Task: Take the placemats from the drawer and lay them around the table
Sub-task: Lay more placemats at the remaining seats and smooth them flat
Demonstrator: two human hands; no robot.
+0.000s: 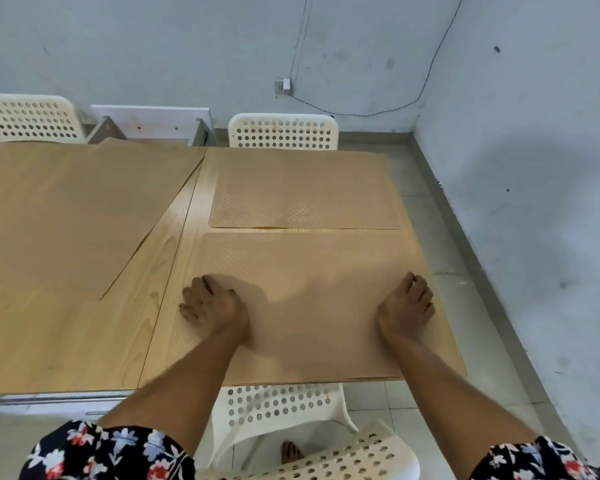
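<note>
A long, light wood-grain table (84, 341) is seen from above, with a seam running across its top. Four tan, rectangular, textured placemats are laid on it. The near placemat (312, 306) lies at the table's right end, along the near edge, and both hands are rested on it. The left hand (212, 303) is set palm down at the mat's left border, its fingers loosely bent and spread over the edge onto the bare wood; nothing is gripped. The right hand (407, 304) is set palm down near the mat's right side, fingers slightly curled against the surface, with nothing held. Directly beyond it, almost touching along one long edge, the far placemat (302, 188) is laid flat, a perforated pattern showing on its near half. Two more tan mats are placed on the left part of the table: a far-left placemat (94, 188), set at an angle, and a near-left placemat (7, 244), partly overlapped by it. White perforated plastic chairs are stood around the table: one (283, 131) at the far side, one (28, 116) at far left, and one (291, 410) at the near side below the forearms. Floral-print sleeves (108, 452) are visible at the bottom.
</note>
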